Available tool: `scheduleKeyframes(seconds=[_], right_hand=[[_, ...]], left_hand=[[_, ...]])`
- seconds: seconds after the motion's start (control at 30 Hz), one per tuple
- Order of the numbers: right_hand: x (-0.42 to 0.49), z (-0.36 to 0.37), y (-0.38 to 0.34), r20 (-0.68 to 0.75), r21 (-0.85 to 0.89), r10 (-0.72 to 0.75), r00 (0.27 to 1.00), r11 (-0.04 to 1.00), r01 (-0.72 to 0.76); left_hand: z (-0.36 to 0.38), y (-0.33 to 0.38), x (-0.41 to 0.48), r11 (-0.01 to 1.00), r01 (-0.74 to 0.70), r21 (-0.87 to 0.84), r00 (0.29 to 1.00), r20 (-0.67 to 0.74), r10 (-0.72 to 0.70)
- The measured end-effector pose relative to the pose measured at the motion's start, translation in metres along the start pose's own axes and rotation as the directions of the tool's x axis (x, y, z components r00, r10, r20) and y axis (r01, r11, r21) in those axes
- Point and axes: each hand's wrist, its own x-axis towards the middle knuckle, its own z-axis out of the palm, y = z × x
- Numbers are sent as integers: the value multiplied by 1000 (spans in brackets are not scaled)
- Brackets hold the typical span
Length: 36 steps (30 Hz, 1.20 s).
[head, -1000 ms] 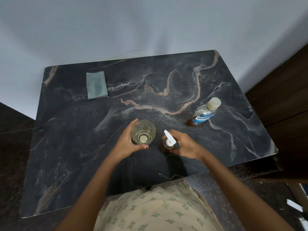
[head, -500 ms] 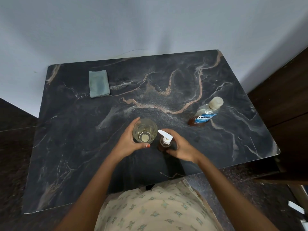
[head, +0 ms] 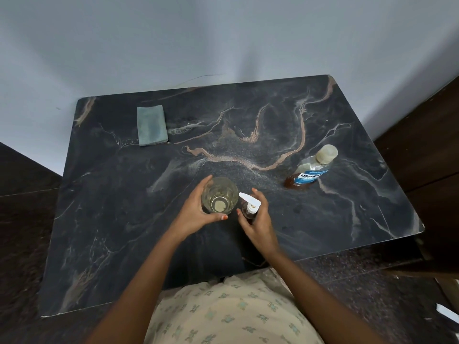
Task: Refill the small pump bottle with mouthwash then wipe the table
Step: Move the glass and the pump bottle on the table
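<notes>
A small brown pump bottle (head: 249, 211) with a white pump head stands near the front middle of the dark marble table (head: 124, 219). My right hand (head: 258, 219) curls around it from the right. Just left of it stands a clear drinking glass (head: 219, 196) with a little pale liquid at the bottom, gripped by my left hand (head: 196, 214). A mouthwash bottle (head: 311, 170) with a blue label, a pale cap and some brown liquid stands at the right. A folded grey-green cloth (head: 151, 125) lies flat at the back left.
The table stands against a pale wall. Dark wooden furniture (head: 427, 145) rises beside its right edge. Dark speckled floor surrounds the table on the left and front. My patterned clothing fills the bottom middle.
The pump head has turned so its nozzle now points left toward the glass. My right hand has shifted its grip on the small bottle. The glass and my left hand stayed put.
</notes>
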Motion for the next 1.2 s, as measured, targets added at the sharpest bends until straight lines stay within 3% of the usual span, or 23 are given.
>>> scheduleKeyframes(seconds=[0.13,0.33,0.43,0.67,1.2], right_hand=[[2,-1,-2,-77,28,-4,997,1000,6],[6,-10,-14,-166,-132,-157,974,982,135],[11,-13,-19,-73,-279,-289,955,925,258],[14,-15,-23,4,-280,-191,982,942,185],[18,-16,-21,172,-422,-212,962,867,266]], left_hand=[[0,-1,0,1000,5,-5,1000,8,-5],[0,-2,1,1000,-6,6,1000,6,6],[0,-1,1,1000,-14,1,1000,2,14],[1,-2,1,1000,-18,-2,1000,4,18],[1,0,0,1000,-23,-1,1000,-8,23]])
